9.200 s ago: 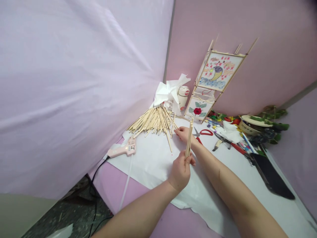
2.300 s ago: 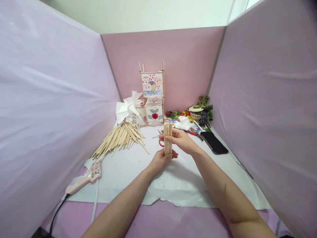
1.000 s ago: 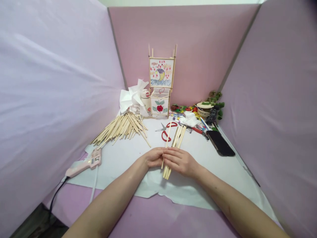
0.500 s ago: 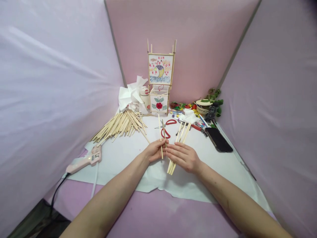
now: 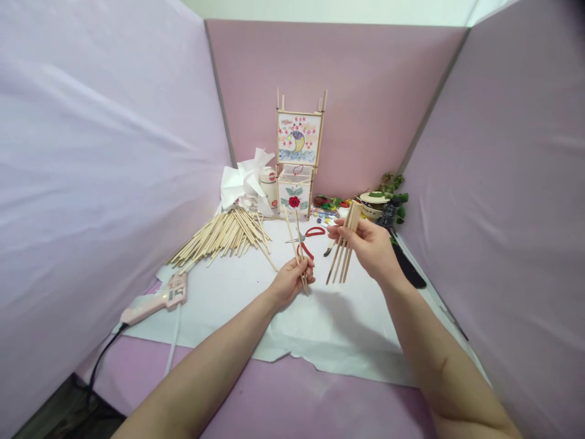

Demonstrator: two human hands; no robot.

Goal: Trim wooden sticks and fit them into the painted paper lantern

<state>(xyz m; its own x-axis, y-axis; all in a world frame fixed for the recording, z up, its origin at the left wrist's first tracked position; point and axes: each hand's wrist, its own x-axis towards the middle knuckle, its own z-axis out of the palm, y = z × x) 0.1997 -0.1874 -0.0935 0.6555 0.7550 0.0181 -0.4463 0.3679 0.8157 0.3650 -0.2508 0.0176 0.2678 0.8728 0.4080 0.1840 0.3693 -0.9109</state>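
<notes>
Two thin wooden sticks [image 5: 289, 228] stand upright and slightly crossed, gripped low down by the closed fingers of my left hand [image 5: 290, 280]. To the right, my right hand [image 5: 373, 245] pinches several wooden sticks [image 5: 346, 255] near their upper ends. Their lower ends fan out above the white paper. Just beyond my left hand lie red-handled scissors [image 5: 314, 231], partly behind the sticks. A large pile of similar sticks [image 5: 223, 238] rests at the left. At the back stands a stick-framed lantern [image 5: 299, 163] with drawn panels.
A pink glue gun [image 5: 158, 300] with its cord lies at the left front. White tissue [image 5: 247, 180] and a jar [image 5: 269, 183] stand behind the pile. A dark phone [image 5: 410, 265] is beyond my right forearm, with a bowl [image 5: 375, 204] and leaves at the back right.
My right hand has moved up and right, away from the left, turning its sticks so they hang from its fingers. The left hand's two sticks now cross. The view has tilted up slightly.
</notes>
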